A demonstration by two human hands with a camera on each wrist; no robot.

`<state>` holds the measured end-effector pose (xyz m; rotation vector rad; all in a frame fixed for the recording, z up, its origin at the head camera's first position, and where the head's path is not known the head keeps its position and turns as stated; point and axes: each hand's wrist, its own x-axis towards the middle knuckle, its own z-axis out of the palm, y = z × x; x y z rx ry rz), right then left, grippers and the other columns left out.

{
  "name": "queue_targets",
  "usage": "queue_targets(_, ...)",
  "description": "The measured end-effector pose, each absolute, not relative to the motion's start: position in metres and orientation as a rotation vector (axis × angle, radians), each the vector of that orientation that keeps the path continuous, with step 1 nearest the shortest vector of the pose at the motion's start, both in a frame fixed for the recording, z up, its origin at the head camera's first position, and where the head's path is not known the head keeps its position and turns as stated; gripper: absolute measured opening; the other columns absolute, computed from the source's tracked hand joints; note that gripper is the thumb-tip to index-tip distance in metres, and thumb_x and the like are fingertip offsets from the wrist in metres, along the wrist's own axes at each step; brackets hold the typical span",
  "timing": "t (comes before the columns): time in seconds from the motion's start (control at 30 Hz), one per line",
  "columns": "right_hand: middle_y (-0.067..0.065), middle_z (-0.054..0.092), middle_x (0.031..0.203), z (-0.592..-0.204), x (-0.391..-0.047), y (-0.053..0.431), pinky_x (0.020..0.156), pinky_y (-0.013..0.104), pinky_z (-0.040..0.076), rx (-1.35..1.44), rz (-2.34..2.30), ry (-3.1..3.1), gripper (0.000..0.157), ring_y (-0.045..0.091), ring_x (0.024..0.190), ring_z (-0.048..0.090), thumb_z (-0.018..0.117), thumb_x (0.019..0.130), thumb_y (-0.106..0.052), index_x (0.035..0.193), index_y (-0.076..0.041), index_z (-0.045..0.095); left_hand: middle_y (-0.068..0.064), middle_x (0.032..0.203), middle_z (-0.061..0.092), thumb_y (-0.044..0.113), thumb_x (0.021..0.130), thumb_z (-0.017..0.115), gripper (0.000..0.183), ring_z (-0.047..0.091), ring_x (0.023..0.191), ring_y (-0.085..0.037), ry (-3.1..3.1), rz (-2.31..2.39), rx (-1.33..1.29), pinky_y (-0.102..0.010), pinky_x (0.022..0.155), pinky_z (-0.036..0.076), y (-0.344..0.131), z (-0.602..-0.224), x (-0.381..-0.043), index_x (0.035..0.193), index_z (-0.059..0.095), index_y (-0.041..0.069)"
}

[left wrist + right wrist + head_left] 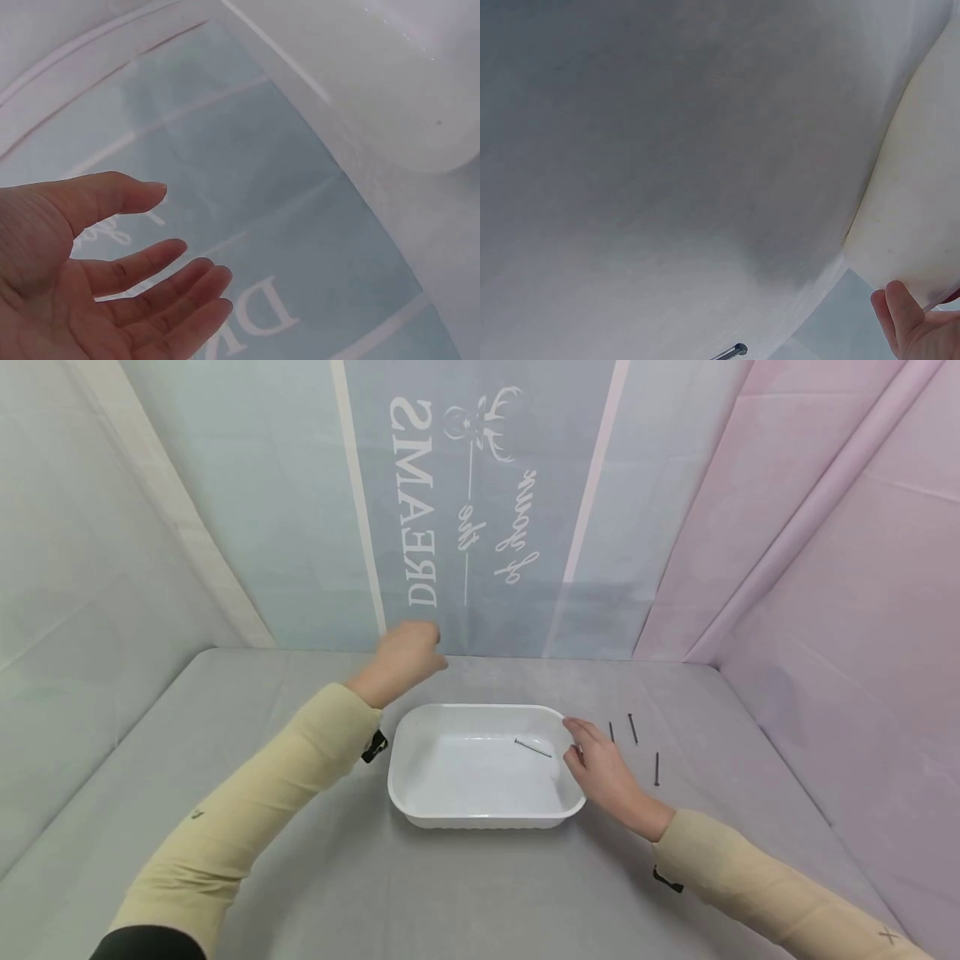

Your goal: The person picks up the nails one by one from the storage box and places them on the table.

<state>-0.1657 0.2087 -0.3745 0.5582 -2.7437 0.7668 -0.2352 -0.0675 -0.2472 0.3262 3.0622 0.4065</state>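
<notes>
A white rectangular dish (480, 793) with rounded corners sits on the grey cloth, and one long thin nail (533, 748) lies inside it toward the right. My right hand (606, 774) grips the dish's right rim; in the right wrist view its fingers (904, 306) press against the outer wall. Beyond the dish's far left corner, my left hand (405, 658) is raised over the cloth. The left wrist view shows that palm (142, 277) with loosely bent, spread fingers and nothing held.
Right of the dish, three more nails lie on the grey cloth: one (611, 732) close by my right hand, another (633, 729) beside it, a third (657, 768) nearer. A blue-grey printed curtain (480, 527) hangs behind; pale fabric walls (840, 568) flank the table.
</notes>
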Motion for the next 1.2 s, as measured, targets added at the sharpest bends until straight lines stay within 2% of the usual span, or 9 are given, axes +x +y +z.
queue_targets(0.2,0.025,0.048,0.125,-0.375,-0.166,0.209,0.065,0.025,0.051,0.557,0.763,-2.741,0.042,0.022,0.086,0.058,0.047,0.084,0.001,0.125,0.011,0.046,-0.011,0.094,0.062,0.018,0.082,0.061,0.023,0.057,0.086,-0.025,3.064,0.386,0.425,-0.038,0.072,0.047,-0.053,-0.246,-0.232,0.098,0.059,0.001)
queue_targets(0.4,0.025,0.048,0.125,-0.375,-0.166,0.209,0.064,0.024,0.051,0.561,0.767,-2.738,0.042,0.021,0.084,0.057,0.047,0.084,0.001,0.125,0.011,0.046,-0.01,0.103,0.061,0.019,0.084,0.061,0.03,0.057,0.094,-0.025,3.045,0.327,0.544,-0.036,0.079,0.047,-0.041,-0.246,-0.229,0.108,0.058,0.001)
queue_targets(0.9,0.025,0.05,0.122,-0.377,-0.166,0.208,0.063,0.025,0.051,0.562,0.754,-2.715,0.041,0.021,0.082,0.057,0.05,0.083,0.004,0.123,0.011,0.048,-0.008,0.105,0.059,0.02,0.084,0.06,0.03,0.057,0.094,-0.023,3.043,0.188,0.766,-0.035,0.078,0.048,-0.015,-0.257,-0.224,0.111,0.058,0.005)
queue_targets(1.2,0.025,0.05,0.123,-0.378,-0.166,0.209,0.063,0.024,0.051,0.562,0.756,-2.717,0.042,0.021,0.081,0.057,0.05,0.082,0.005,0.123,0.011,0.048,-0.005,0.104,0.058,0.02,0.085,0.061,0.03,0.057,0.09,-0.018,3.003,0.157,0.919,-0.029,0.077,0.047,-0.003,-0.265,-0.22,0.112,0.057,0.007)
